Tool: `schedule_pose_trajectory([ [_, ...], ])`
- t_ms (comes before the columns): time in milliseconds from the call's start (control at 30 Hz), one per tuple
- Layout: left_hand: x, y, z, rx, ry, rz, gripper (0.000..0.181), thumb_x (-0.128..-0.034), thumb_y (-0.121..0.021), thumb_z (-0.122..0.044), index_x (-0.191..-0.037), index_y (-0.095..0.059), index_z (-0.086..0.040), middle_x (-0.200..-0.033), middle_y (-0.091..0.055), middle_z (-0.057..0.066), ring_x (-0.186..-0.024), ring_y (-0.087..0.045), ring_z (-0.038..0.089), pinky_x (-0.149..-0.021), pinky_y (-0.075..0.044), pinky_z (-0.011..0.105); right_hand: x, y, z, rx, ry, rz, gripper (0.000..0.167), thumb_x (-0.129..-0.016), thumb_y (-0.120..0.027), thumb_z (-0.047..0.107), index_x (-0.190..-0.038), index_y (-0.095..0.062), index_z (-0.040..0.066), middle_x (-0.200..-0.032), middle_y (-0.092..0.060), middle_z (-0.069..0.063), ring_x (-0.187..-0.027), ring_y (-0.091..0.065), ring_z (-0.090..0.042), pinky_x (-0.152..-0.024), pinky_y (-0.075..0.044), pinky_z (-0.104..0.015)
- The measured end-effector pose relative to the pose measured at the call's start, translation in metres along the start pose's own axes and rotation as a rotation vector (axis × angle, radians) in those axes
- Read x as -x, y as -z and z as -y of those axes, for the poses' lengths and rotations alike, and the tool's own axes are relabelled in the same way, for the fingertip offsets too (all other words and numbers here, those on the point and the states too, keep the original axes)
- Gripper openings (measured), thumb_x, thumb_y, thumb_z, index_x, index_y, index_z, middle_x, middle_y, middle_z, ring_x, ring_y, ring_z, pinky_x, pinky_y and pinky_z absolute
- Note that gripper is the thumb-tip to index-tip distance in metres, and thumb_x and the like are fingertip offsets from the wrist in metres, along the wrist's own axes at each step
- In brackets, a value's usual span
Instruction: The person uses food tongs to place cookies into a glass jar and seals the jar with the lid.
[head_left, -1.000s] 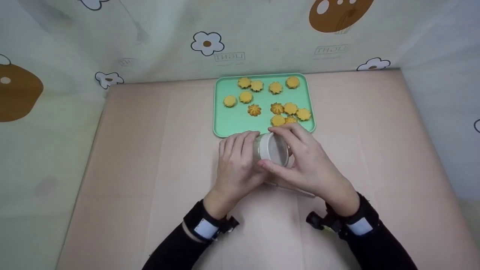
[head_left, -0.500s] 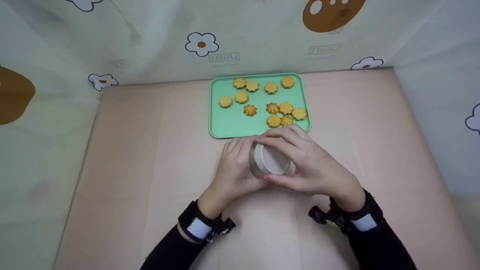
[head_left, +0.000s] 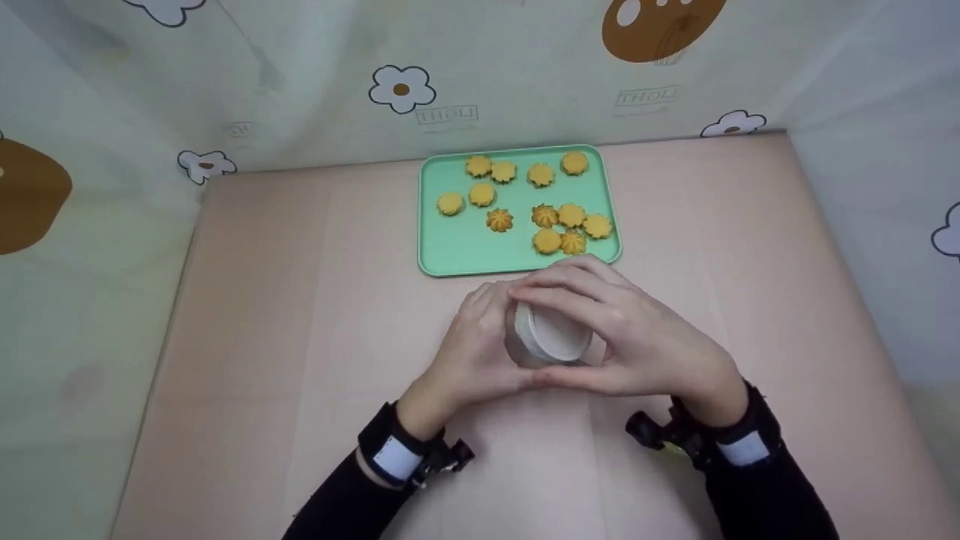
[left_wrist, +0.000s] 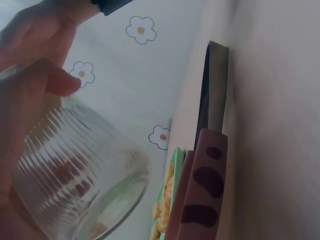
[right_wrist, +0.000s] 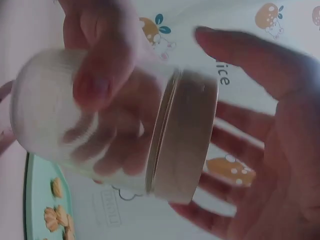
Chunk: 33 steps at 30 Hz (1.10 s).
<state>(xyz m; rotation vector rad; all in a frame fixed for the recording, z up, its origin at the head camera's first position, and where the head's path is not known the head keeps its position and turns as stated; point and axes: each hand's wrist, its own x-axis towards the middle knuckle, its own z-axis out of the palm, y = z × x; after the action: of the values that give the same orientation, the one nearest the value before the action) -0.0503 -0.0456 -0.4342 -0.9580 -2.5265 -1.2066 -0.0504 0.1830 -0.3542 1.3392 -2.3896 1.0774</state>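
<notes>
A clear ribbed jar (right_wrist: pixel 45 110) with a pale screw lid (right_wrist: pixel 185 137) is held tilted above the table. My left hand (head_left: pixel 476 352) grips the jar's body, thumb on the near side, and its other fingers show through the clear wall. Around the lid (head_left: pixel 559 331) is my right hand (head_left: pixel 634 337), its fingers spread past the far rim. In the right wrist view, the right thumb (right_wrist: pixel 235 52) stands apart from the lid; whether the fingertips touch the rim I cannot tell. The lid sits on the jar's mouth.
Beyond the hands, a green tray (head_left: pixel 465 259) carries several flower-shaped cookies (head_left: pixel 499 220). Tongs (left_wrist: pixel 205 185) with spotted purple handles lie on the table below the jar, in the left wrist view. Patterned curtains (head_left: pixel 300 82) rise behind and beside the table.
The jar has tipped so its lid faces more upward, and both hands have come slightly nearer the body. The right thumb has moved off the lid's face to below its rim.
</notes>
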Motion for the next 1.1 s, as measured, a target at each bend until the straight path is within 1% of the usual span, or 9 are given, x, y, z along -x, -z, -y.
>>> schedule_pose_trajectory([
  [133, -0.001, -0.004, -0.002, -0.247, -0.040, -0.149, 0.090, -0.0733, -0.097, -0.056, -0.137, -0.062, -0.003, -0.125, -0.071, 0.009, -0.116, -0.065, 0.026, -0.097, -0.053, 0.043, -0.002, -0.005, 0.000, 0.073, -0.184, -0.208, 0.060, -0.093, -0.089, 0.042, -0.142, -0.071, 0.012, -0.138, -0.071, -0.002, -0.129, -0.062, -0.027, -0.112, -0.049, -0.043],
  [200, -0.002, -0.006, -0.003, -0.338, -0.045, -0.209, 0.088, -0.0724, -0.097, -0.056, -0.134, -0.063, -0.003, -0.124, -0.071, 0.010, -0.114, -0.066, 0.029, -0.095, -0.053, 0.044, -0.002, -0.006, -0.001, 0.096, -0.264, -0.281, 0.057, -0.092, -0.089, 0.042, -0.137, -0.073, 0.011, -0.133, -0.073, -0.003, -0.127, -0.065, -0.025, -0.110, -0.051, -0.043],
  [300, -0.003, -0.009, -0.004, -0.418, -0.045, -0.262, 0.087, -0.0716, -0.098, -0.053, -0.133, -0.064, -0.002, -0.123, -0.071, 0.012, -0.113, -0.065, 0.031, -0.095, -0.053, 0.046, -0.001, -0.009, -0.003, 0.119, -0.344, -0.297, 0.058, -0.091, -0.091, 0.042, -0.135, -0.073, 0.010, -0.131, -0.073, -0.003, -0.125, -0.066, -0.022, -0.101, -0.056, -0.043],
  [433, -0.002, -0.011, -0.003, -0.471, -0.033, -0.291, 0.088, -0.0688, -0.101, -0.048, -0.133, -0.065, -0.001, -0.124, -0.071, 0.014, -0.113, -0.065, 0.033, -0.096, -0.053, 0.048, 0.000, -0.014, -0.004, 0.114, -0.439, -0.247, 0.063, -0.091, -0.089, 0.048, -0.139, -0.071, 0.011, -0.132, -0.071, -0.005, -0.122, -0.068, -0.020, -0.088, -0.059, -0.044],
  [567, -0.001, -0.012, 0.000, -0.512, -0.023, -0.314, 0.089, -0.0671, -0.101, -0.045, -0.134, -0.064, 0.001, -0.124, -0.071, 0.015, -0.113, -0.065, 0.034, -0.098, -0.053, 0.049, -0.002, -0.020, -0.003, 0.099, -0.529, -0.181, 0.065, -0.095, -0.084, 0.053, -0.142, -0.069, 0.010, -0.131, -0.070, -0.007, -0.117, -0.070, -0.025, -0.087, -0.060, -0.043],
  [800, -0.002, -0.015, 0.007, -0.538, -0.045, -0.358, 0.073, -0.0786, -0.094, -0.035, -0.135, -0.064, 0.001, -0.125, -0.071, 0.016, -0.115, -0.066, 0.035, -0.100, -0.052, 0.051, -0.004, -0.029, -0.001, 0.054, -0.616, -0.060, 0.076, -0.097, -0.078, 0.061, -0.152, -0.061, 0.010, -0.137, -0.067, -0.005, -0.103, -0.070, -0.022, -0.075, -0.062, -0.035],
  [900, -0.002, -0.014, 0.009, -0.508, -0.041, -0.341, 0.073, -0.0789, -0.094, -0.034, -0.135, -0.064, 0.001, -0.125, -0.071, 0.016, -0.117, -0.065, 0.035, -0.101, -0.051, 0.051, -0.004, -0.031, -0.001, 0.049, -0.599, -0.043, 0.077, -0.097, -0.078, 0.060, -0.151, -0.060, 0.010, -0.138, -0.066, -0.006, -0.095, -0.068, -0.018, -0.071, -0.061, -0.031],
  [1000, -0.002, -0.012, 0.010, -0.448, -0.024, -0.298, 0.078, -0.0768, -0.096, -0.037, -0.136, -0.063, 0.001, -0.128, -0.070, 0.015, -0.119, -0.064, 0.033, -0.103, -0.050, 0.050, -0.004, -0.031, -0.004, 0.048, -0.552, -0.049, 0.073, -0.096, -0.082, 0.056, -0.149, -0.062, 0.009, -0.135, -0.066, -0.007, -0.092, -0.068, -0.019, -0.072, -0.063, -0.034],
  [1100, -0.003, -0.009, 0.012, -0.370, 0.003, -0.248, 0.079, -0.0761, -0.097, -0.038, -0.137, -0.063, 0.000, -0.129, -0.070, 0.014, -0.121, -0.064, 0.031, -0.106, -0.049, 0.049, -0.003, -0.030, -0.007, 0.033, -0.480, -0.055, 0.070, -0.094, -0.086, 0.050, -0.147, -0.063, 0.009, -0.135, -0.065, -0.007, -0.099, -0.068, -0.020, -0.078, -0.064, -0.039],
])
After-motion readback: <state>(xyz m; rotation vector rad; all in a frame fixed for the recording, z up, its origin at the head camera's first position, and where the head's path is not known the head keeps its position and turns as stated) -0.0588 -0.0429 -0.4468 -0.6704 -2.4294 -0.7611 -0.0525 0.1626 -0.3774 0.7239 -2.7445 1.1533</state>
